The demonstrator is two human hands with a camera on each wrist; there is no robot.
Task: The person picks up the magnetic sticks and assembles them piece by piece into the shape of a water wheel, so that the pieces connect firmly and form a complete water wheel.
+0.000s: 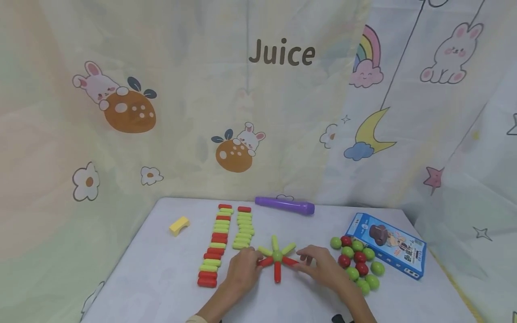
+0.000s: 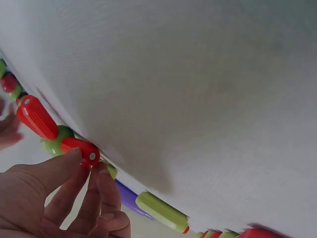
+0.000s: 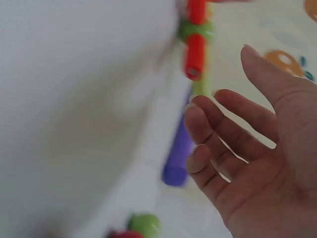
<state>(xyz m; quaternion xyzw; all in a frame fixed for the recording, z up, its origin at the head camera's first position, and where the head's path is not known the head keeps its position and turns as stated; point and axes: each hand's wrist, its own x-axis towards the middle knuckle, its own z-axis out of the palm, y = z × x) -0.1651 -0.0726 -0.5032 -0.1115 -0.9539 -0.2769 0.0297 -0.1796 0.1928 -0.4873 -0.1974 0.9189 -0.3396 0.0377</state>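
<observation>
A star-shaped piece stands on the table between both hands: a green ball (image 1: 277, 256) at its centre, three light green sticks (image 1: 275, 243) on the far side and three red ones on the near side. My left hand (image 1: 243, 266) pinches the left red stick (image 2: 81, 149) between thumb and fingers, close to its outer end. By the tip of the right red stick (image 1: 290, 261) is my right hand (image 1: 323, 268). The right wrist view shows that hand (image 3: 247, 148) with thumb and fingers spread apart, holding nothing.
Two columns of red and green sticks (image 1: 221, 245) lie left of the star. Loose red and green balls (image 1: 360, 257) lie at the right, beside a blue box (image 1: 391, 244). A purple tube (image 1: 284, 205) lies at the back, a yellow arched block (image 1: 179, 225) at the far left.
</observation>
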